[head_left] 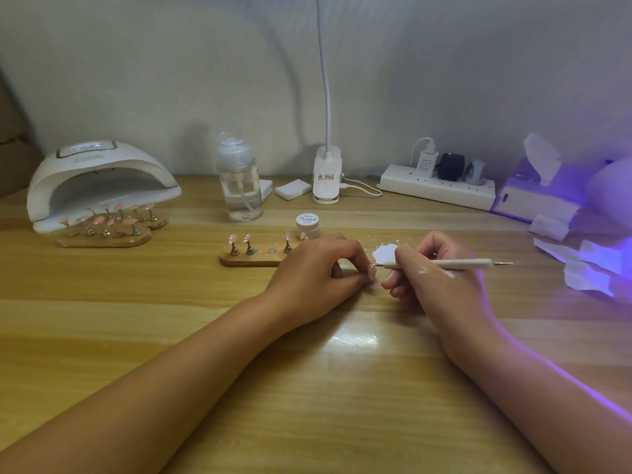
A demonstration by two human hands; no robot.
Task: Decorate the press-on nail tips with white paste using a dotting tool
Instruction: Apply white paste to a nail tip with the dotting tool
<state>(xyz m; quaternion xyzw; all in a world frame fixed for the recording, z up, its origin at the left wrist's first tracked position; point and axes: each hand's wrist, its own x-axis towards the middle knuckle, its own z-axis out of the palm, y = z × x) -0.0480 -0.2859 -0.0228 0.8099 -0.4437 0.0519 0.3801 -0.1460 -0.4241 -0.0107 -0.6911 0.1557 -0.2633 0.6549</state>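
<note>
Head view gives me a wood-grain table [307,388] under a pale wall [171,80], with violet light spilling in from the right, its source cut off. My left hand [318,271] hides the right end of the holder [253,258] and pinches a pink nail tip [372,268], mostly covered by its fingers. My right hand [434,278] grips the dotting tool [444,264], its point at the nail tip, contact unclear, just beside a white paste [386,253] smear on the table.

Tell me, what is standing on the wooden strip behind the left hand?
At least three little stands carrying pink nail tips, plus one bare metal disc. The wooden strip's right end is covered by the left hand, so anything there is hidden.
</note>
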